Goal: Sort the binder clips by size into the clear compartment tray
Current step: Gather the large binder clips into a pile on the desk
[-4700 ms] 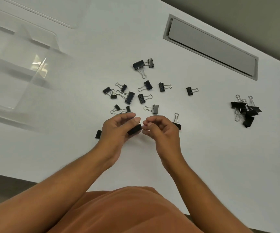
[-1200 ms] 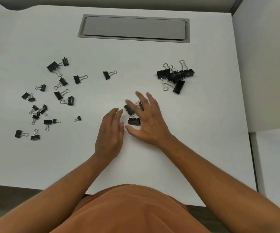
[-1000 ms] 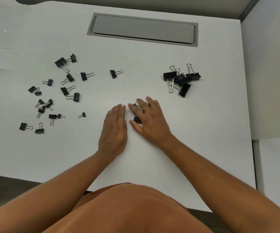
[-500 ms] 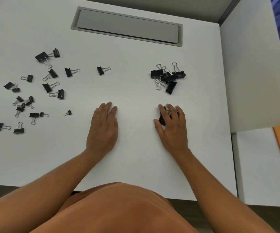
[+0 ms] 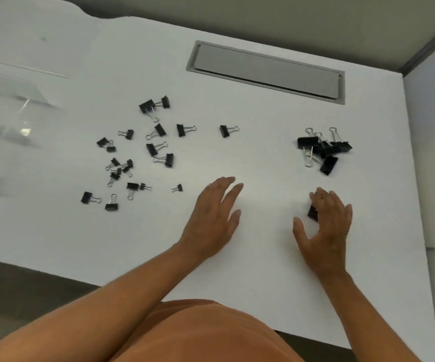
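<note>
Here, right hand (image 5: pixel 326 226) spread palm-down over black clips (image 5: pixel 313 212), fingers apart, covering rather than pinching. Left hand (image 5: pixel 213 218) flat and open on white counter (image 5: pixel 263 257), holding nothing. Large clips piled (image 5: pixel 323 150) at 12 o'clock of right hand; scattered clips (image 5: pixel 143 155) at 10 o'clock; clear tray (image 5: pixel 7 111) far left.

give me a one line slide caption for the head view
Right hand covers a binder clip below the large clips pile; left hand lies flat, scattered clips beside the clear tray.
</note>
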